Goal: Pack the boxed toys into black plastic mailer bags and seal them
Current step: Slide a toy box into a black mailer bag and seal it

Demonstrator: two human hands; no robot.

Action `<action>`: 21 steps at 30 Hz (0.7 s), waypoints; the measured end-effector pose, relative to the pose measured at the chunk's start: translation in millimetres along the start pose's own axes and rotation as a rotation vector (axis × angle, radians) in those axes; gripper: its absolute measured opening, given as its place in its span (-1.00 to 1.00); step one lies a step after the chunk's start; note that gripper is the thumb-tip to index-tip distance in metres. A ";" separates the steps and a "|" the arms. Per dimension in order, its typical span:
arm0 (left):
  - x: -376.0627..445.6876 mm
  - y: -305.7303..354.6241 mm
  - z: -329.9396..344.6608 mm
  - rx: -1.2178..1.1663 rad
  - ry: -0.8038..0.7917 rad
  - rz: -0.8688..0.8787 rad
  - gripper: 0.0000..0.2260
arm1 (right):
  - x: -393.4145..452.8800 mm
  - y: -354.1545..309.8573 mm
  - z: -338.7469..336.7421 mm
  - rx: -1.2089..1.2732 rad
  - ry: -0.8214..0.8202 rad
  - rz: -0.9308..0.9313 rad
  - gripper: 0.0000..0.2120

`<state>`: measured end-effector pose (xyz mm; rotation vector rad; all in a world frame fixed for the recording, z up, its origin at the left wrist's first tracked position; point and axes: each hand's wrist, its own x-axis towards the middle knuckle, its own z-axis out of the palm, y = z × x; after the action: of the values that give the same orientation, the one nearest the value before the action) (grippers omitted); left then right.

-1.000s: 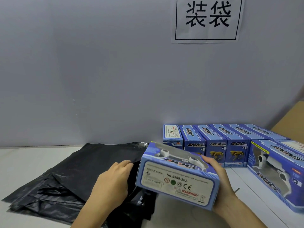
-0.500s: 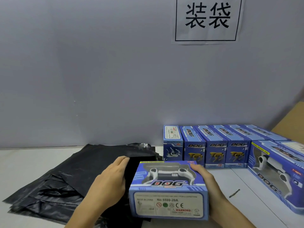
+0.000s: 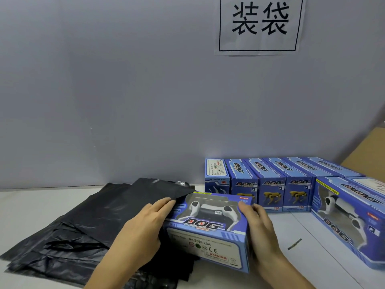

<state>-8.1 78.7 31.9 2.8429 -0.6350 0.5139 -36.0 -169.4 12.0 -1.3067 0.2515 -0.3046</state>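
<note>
Where bag (image 3: 133, 205) overlaps toy box (image 3: 210, 224) — corner hidden, left hand's (image 3: 141, 232) fingertips unclear

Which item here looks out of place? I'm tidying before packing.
A small dark strip lies loose on the white table, right of the held blue toy box; what it is cannot be told.

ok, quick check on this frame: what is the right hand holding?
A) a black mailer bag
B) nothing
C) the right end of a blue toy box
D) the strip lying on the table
C: the right hand grips the right end of the blue toy box, while the left hand lies on its other end at the black mailer bag.
</note>
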 end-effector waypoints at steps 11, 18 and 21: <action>3.7 22.7 -0.8 0.010 -0.164 0.032 -0.03 | -5.8 16.6 15.1 0.077 -0.033 -0.062 -0.82; -2.9 29.9 -0.4 -0.339 -0.106 0.190 -0.07 | -8.8 25.9 22.0 0.086 0.008 -0.060 -0.85; -5.8 26.0 0.5 -0.505 0.033 0.153 -0.28 | -4.8 27.4 19.1 0.130 0.009 -0.023 -0.82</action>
<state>-24.3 57.6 31.9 2.3203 -0.8432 0.3587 -31.6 -144.1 -9.9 -1.1804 0.2210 -0.3415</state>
